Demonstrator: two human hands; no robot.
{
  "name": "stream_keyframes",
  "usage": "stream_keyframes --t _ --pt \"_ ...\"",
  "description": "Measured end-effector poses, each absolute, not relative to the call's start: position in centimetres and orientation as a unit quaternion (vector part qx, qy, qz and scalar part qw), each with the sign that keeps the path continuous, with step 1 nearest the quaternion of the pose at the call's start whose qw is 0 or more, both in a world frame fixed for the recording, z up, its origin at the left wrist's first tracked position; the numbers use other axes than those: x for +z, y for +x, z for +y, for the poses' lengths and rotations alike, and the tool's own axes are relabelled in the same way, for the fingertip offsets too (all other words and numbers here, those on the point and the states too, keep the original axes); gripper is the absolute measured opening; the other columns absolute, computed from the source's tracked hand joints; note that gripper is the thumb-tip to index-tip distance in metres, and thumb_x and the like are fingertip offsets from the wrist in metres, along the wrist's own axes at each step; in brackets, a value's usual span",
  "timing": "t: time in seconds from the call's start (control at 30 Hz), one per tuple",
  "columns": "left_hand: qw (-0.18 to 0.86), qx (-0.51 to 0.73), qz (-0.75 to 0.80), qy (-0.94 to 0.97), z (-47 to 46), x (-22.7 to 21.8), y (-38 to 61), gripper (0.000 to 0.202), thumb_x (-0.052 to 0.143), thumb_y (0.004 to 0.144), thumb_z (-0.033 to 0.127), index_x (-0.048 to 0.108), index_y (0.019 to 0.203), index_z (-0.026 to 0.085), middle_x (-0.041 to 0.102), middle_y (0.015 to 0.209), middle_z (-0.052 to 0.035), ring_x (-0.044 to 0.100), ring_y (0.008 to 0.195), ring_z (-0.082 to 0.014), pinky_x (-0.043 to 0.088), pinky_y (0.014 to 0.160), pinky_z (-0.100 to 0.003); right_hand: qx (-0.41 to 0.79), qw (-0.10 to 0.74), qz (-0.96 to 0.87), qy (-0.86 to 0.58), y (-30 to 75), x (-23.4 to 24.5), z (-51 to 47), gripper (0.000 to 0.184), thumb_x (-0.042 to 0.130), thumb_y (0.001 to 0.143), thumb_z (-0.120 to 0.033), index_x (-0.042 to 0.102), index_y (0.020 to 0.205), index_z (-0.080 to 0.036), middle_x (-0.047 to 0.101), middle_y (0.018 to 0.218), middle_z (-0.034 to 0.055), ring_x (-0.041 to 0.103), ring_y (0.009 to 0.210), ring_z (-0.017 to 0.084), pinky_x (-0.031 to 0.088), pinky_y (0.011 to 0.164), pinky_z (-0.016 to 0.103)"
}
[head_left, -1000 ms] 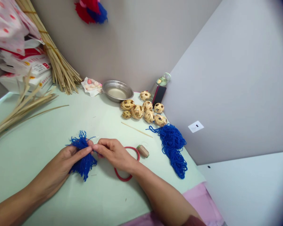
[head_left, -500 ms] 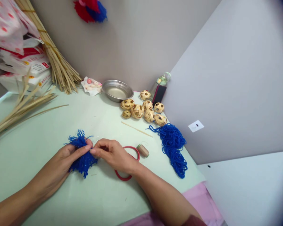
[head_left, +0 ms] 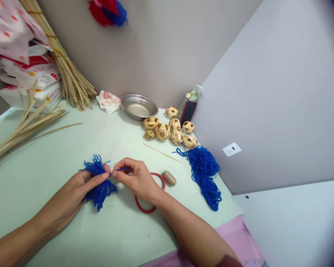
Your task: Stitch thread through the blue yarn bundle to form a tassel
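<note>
My left hand [head_left: 85, 183] is closed around the middle of a blue yarn pom-pom [head_left: 100, 194], whose frayed strands fan out above and below the thumb. Close by on the right, my right hand [head_left: 135, 178] pinches a blue yarn strand [head_left: 122, 169] between thumb and forefinger. That strand runs from the left fingertips into the right hand. Under my right hand lie red-handled scissors [head_left: 160, 178], with their blades hidden from view. A spool of tan thread [head_left: 169, 178] rests just beyond the handles.
A blue yarn skein [head_left: 204, 174] lies to the right. Several woven bamboo balls [head_left: 162, 131] sit near a metal bowl [head_left: 139, 107], a phone [head_left: 188, 112] and a bottle [head_left: 192, 94]. Bamboo strips [head_left: 36, 126] lie on the left; a thin strip [head_left: 161, 152] crosses the table's middle.
My right hand has drawn slightly away from my left, and a short length of blue strand now shows at its fingers. My left hand keeps its hold on the pom-pom.
</note>
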State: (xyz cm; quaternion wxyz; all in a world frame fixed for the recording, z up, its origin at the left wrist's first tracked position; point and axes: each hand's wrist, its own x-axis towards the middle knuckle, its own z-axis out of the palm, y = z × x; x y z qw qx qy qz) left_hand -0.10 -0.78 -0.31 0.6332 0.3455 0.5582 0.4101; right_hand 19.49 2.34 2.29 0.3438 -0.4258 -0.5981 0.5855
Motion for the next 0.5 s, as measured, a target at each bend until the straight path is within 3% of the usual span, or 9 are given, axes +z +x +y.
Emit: stream_keyframes --t 0.1,0.23,0.5 --pt "0.626 0.400 0.563 0.361 -0.72 -0.21 0.01 0.040 0.100 0.059 0.061 0.087 0.079 0.028 0.082 0.087 -0.0041 0.069 0.090 -0.0272 0.057 0.078 -0.032 0.608 0.332 -0.577 -0.431 19.29 2.60 2.08 0.021 0.081 0.079 -0.033 0.068 0.086 -0.019 0.064 0.077 -0.0016 0.055 0.073 0.014 0.044 0.068 0.027" --pt "0.630 0.392 0.569 0.356 -0.84 -0.16 0.01 0.040 0.100 0.056 0.060 0.086 0.075 0.027 0.079 0.080 -0.0035 0.068 0.085 -0.0263 0.056 0.073 -0.031 0.623 0.312 -0.571 -0.435 19.14 3.05 1.60 0.014 0.075 0.079 -0.026 0.066 0.087 -0.019 0.061 0.073 -0.0034 0.052 0.070 0.012 0.042 0.066 0.026" --pt "0.655 0.417 0.552 0.304 -0.86 0.47 0.24 0.037 0.099 0.061 0.056 0.089 0.080 0.027 0.084 0.089 -0.0044 0.071 0.091 -0.0246 0.061 0.076 -0.025 0.639 0.311 -0.559 -0.427 19.02 3.13 1.53 0.015 0.075 0.078 -0.025 0.064 0.088 -0.019 0.056 0.068 -0.0071 0.045 0.064 0.010 0.037 0.063 0.025"
